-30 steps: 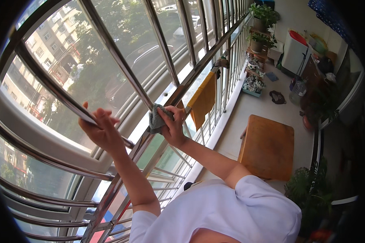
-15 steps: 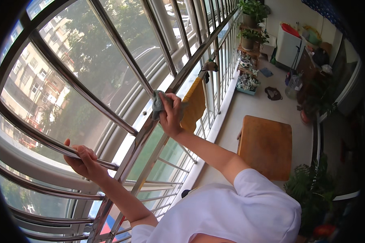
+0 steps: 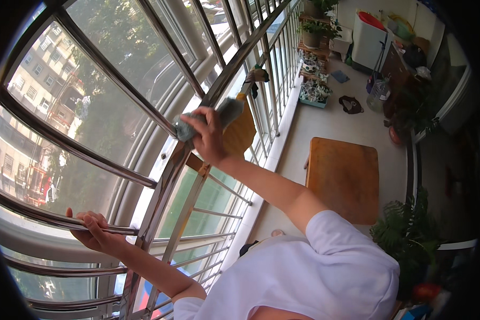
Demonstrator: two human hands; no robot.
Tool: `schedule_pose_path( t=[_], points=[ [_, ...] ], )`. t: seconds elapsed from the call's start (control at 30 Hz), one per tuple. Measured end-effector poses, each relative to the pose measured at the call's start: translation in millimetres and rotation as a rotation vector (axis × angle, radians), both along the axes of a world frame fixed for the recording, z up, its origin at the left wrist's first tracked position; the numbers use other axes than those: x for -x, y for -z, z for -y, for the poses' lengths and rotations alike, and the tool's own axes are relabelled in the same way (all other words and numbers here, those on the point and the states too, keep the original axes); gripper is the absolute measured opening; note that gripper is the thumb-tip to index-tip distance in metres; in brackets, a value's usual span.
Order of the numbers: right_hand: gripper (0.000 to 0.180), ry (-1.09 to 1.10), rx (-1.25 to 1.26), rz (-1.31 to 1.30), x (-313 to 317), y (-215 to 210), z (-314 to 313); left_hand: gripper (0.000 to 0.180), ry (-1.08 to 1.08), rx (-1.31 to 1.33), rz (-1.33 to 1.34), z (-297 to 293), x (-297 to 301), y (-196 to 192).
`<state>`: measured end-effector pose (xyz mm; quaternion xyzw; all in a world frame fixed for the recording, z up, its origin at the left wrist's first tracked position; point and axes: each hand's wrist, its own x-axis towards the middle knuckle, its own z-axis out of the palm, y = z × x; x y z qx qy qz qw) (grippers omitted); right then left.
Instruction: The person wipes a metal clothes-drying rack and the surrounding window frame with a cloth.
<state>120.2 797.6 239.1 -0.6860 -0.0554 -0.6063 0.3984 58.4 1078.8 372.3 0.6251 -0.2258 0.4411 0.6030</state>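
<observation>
Currently, right hand (image 3: 210,140) clamped on grey cloth (image 3: 226,113) against steel rail (image 3: 234,64), left hand (image 3: 93,232) gripping lower bar (image 3: 48,217).

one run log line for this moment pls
left hand: grips shiny steel window bar | right hand: presses grey-green cloth on slanted steel rail | brown wooden table below
</observation>
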Motion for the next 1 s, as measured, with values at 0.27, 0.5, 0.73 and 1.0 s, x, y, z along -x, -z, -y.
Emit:
schedule_pose_path(
  t=[0.27, 0.5, 0.73, 1.0],
  points=[
    [0.063, 0.048, 0.015, -0.031, -12.3, 12.6, 29.0, 0.051, -0.034, 0.028, -0.029, -0.9, 4.6, 1.2],
    [0.05, 0.286, -0.393, -0.018, -73.3, 27.3, 66.5, 0.051, 0.01, 0.07, -0.037, 0.9, 4.3, 3.9],
    [0.042, 0.054, -0.331, -0.162, 0.0, 89.2, -26.8, 0.052, -0.001, 0.064, -0.055, 1.2, 9.4, 4.3],
    [0.039, -0.189, -0.111, -0.429, 75.1, 159.8, -92.3, 0.053, 0.088, 0.063, -0.078, -4.7, 16.4, 2.4]
  ],
)
